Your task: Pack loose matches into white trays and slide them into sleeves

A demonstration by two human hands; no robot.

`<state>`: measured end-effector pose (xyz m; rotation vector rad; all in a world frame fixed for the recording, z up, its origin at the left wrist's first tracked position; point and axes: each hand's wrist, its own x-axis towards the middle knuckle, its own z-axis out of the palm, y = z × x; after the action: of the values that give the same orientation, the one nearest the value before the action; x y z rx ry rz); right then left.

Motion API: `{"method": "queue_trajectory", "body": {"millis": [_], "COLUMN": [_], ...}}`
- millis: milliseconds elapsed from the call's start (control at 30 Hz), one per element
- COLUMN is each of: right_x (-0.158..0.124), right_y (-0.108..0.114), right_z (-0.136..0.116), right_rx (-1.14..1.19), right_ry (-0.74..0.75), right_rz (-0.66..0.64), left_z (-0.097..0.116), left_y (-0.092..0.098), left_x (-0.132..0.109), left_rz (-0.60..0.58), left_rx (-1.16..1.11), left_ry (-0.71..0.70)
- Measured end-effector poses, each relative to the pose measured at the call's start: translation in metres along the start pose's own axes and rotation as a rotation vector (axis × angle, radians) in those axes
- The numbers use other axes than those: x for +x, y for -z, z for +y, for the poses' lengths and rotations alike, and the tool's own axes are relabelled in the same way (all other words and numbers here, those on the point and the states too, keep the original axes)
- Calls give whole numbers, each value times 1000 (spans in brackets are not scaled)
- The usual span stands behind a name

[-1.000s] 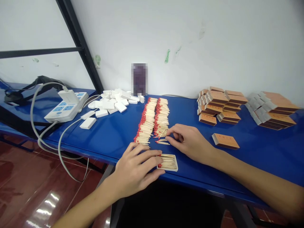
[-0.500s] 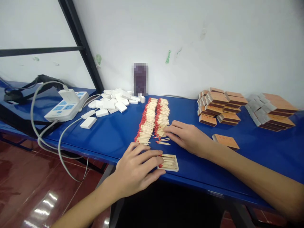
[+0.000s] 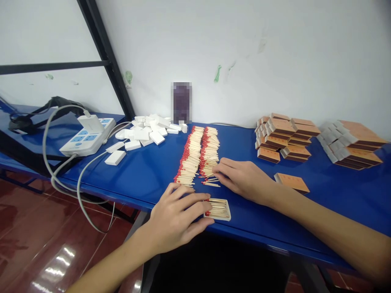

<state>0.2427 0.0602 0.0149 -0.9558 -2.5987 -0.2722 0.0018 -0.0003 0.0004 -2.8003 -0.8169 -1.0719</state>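
Near the table's front edge lies a white matchbox tray [image 3: 227, 215] partly filled with red-headed matches. My left hand [image 3: 180, 213] grips its left end, thumb on the near side and fingers over the far side, covering that end. Farther back, two long rows of matches, a left row [image 3: 191, 156] and a right row [image 3: 210, 150], run toward the wall with their red heads to the left. My right hand [image 3: 241, 177] is closed in a pinch on matches at the near end of the right row. A few loose matches [image 3: 211, 184] lie just below its fingertips.
White trays [image 3: 146, 129] are heaped at back left beside a power strip [image 3: 88, 136] with looping cables. Orange matchboxes [image 3: 284, 136] stand stacked at the right, with another stack [image 3: 356, 142] beyond. A single matchbox [image 3: 291, 182] lies behind my right forearm. A pixelated dark object [image 3: 181, 102] leans on the wall.
The whole view has shifted slightly. Both hands keep nearly the same places, the left at the tray and the right at the near end of the right match row.
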Motion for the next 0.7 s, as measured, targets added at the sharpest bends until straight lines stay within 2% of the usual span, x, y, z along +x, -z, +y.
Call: {"method": "queue_trajectory", "body": {"millis": [167,433,700], "right_x": [-1,0,3], "right_y": [1,0,3], "right_z": [-3,-4,-5], "right_rx": [84,10,36], "right_ry": [-72,-74,-82], "right_rz": [4,22,-45], "left_z": [-1,-1,-1], "left_y": [0,0,1], "left_x": [0,-1,0], "left_rz": [0,-10,3], "left_rx": [4,-1,14], "left_ry": [0,0,-8]}}
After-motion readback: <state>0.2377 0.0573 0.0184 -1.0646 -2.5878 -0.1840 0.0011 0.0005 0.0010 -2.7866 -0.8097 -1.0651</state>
